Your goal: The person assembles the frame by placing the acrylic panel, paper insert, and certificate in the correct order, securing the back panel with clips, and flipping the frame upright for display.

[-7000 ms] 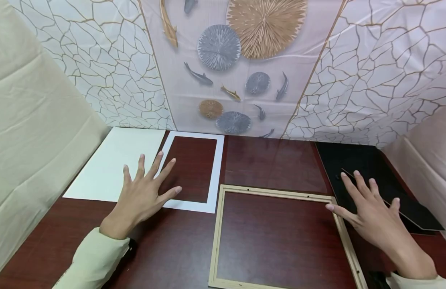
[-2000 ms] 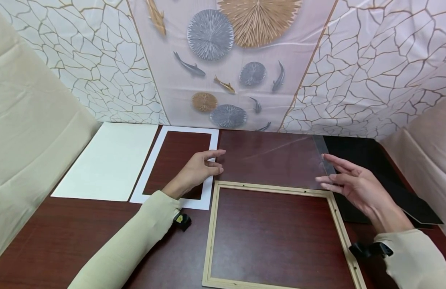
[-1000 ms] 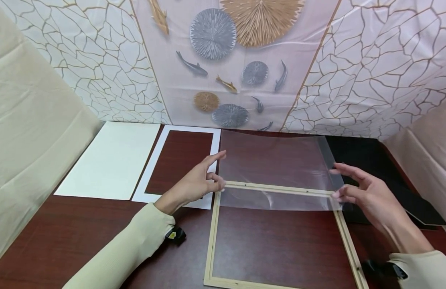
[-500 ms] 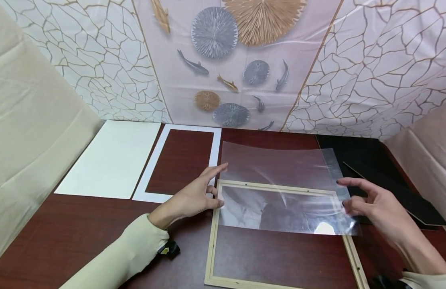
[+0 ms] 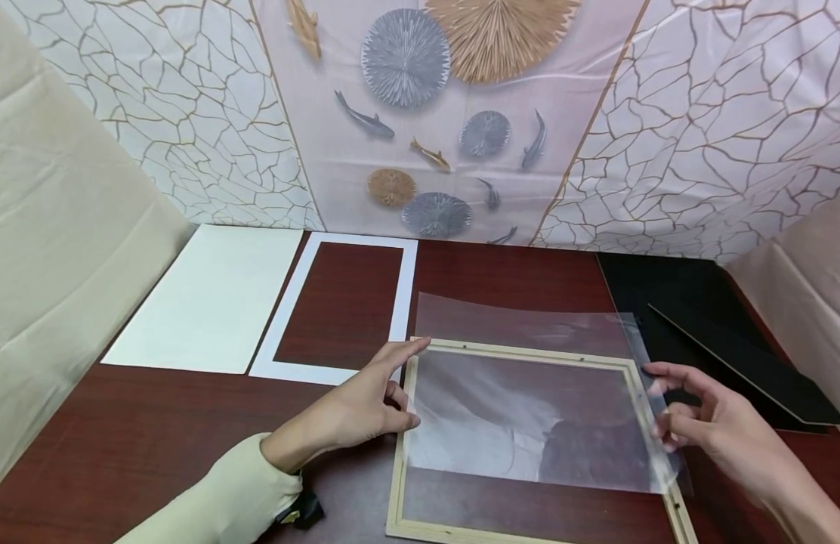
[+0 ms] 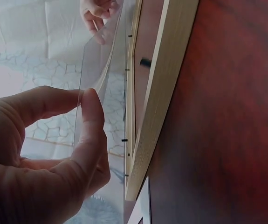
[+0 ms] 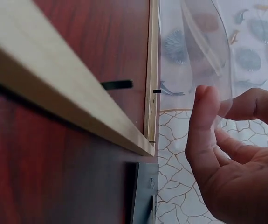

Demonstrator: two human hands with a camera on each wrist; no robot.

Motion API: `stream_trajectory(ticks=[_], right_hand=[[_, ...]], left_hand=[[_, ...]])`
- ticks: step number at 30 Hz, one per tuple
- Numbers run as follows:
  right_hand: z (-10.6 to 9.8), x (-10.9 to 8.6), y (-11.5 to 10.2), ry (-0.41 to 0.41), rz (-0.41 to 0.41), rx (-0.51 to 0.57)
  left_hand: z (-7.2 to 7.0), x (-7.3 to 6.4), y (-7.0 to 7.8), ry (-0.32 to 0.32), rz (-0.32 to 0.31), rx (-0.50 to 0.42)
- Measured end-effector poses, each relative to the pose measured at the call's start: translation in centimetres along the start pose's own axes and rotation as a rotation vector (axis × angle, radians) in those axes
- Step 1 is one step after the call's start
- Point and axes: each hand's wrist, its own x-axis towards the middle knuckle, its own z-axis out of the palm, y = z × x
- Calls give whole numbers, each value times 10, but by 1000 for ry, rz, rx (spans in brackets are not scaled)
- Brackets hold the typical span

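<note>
A clear plastic sheet (image 5: 488, 415) hangs slightly bowed above the pale wooden picture frame (image 5: 398, 483), which lies on the table. My left hand (image 5: 352, 408) pinches the sheet's left edge between thumb and fingers. On the opposite edge, my right hand (image 5: 719, 423) pinches it the same way. Both wrist views show the sheet raised off the frame: the left wrist view has my left fingertips (image 6: 91, 105) on its edge, and the right wrist view shows my right hand (image 7: 227, 140) gripping it. Small dark tabs (image 7: 117, 85) stick out from the frame's inner sides.
At the back left lie a white sheet (image 5: 202, 302) and a white mat with a cut-out window (image 5: 264, 359). Black backing boards (image 5: 726, 355) lie at the right, one with an edge raised. A patterned cloth (image 5: 481, 181) hangs behind the dark red table (image 5: 121, 438).
Both hands went from spread over the table to pinching the clear sheet's sides. They have lifted it from behind the frame and brought it toward me, over the frame.
</note>
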Motion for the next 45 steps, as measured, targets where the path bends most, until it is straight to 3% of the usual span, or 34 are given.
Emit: stream_trajectory(ticks=[3,10,18,30,38,45], right_hand=[[2,-6,1,-6,56,-22],[10,-16,-7,1,281,-149],[14,-16,-17,-47,467,-151],[17,-21,-9,-80,499,-149],[18,-23,-5,-82,484,-186],[17,-24,-3,-88,467,-150]], left_hand=[[4,-7,1,1,-18,14],[13,-20,2,2,-6,40],[20,-25,-1,15,3,107],[23,-26,-3,-3,-1,177],[23,-27,-4,-7,-12,168],[21,-25,-4,-19,-35,134]])
